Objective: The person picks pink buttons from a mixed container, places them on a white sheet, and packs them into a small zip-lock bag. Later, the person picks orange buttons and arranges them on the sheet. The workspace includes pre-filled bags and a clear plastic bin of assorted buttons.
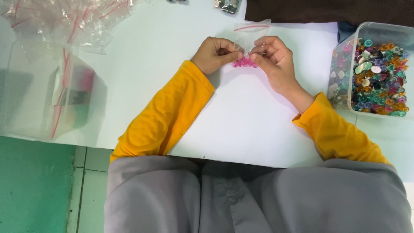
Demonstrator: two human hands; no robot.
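- A white tabletop (241, 125) is filling most of the head view, with green and pale tiled floor showing below its near edge and the person's grey lap at the bottom.
- The left hand (214, 55) and the right hand (272, 56) are meeting over the table, fingertips turned toward each other.
- Both hands are pinching a small clear zip bag (251, 35) with a red seal line; its upper part is standing up just beyond the grip.
- A clump of pink beads (245, 63) is sitting at the bottom of the bag, right at the pinch and just below the fingertips.
- Both grips are looking closed on the thin film, thumb against forefinger on each side.
- The bag is looking light, limp and slippery, so it probably needs holding by the film near the beads or by the stiffer seal strip; the beads seem small, hard and likely to roll if spilled.
- Well to the right of the grip, a clear plastic tub (343, 47) is holding mixed coloured beads.
- Well to the left of the grip, a heap of empty zip bags (69, 21) is lying above a clear container (26, 95).
- Yellow sleeves (168, 116) are covering both forearms.
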